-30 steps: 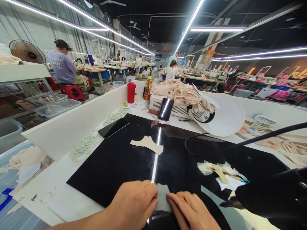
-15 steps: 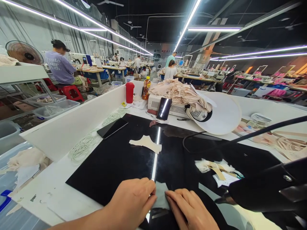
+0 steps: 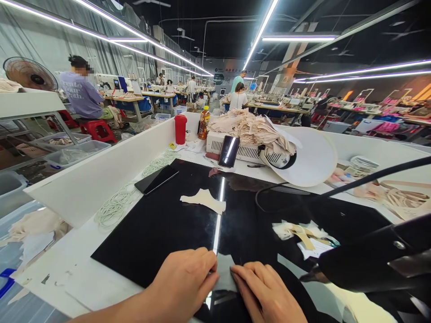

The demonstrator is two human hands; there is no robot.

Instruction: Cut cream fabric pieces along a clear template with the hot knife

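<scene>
A small pale grey-green piece of thin material (image 3: 226, 272) lies on the glossy black board (image 3: 161, 233) close to me. At its left edge my left hand (image 3: 185, 280) is closed, thumb and curled fingers pinching it. My right hand (image 3: 269, 291) has its thumb and fingers pressed together at the right edge of the same piece. The exact grip of the fingertips is partly hidden. Farther up the board rests a cream-coloured cut piece of fabric (image 3: 204, 200), apart from both hands.
At right, a dark machine arm with a pointed tip (image 3: 363, 260) reaches in above pale material. Small fabric scraps (image 3: 305, 235) lie behind it. A phone (image 3: 156, 180), green cord (image 3: 116, 208), red cup (image 3: 180, 129), bottle (image 3: 204, 123) and fabric pile (image 3: 249, 128) stand around the board.
The whole view has shifted slightly. Both hands stay at the pale piece in nearly the same pose, and I see no clear movement of the objects.
</scene>
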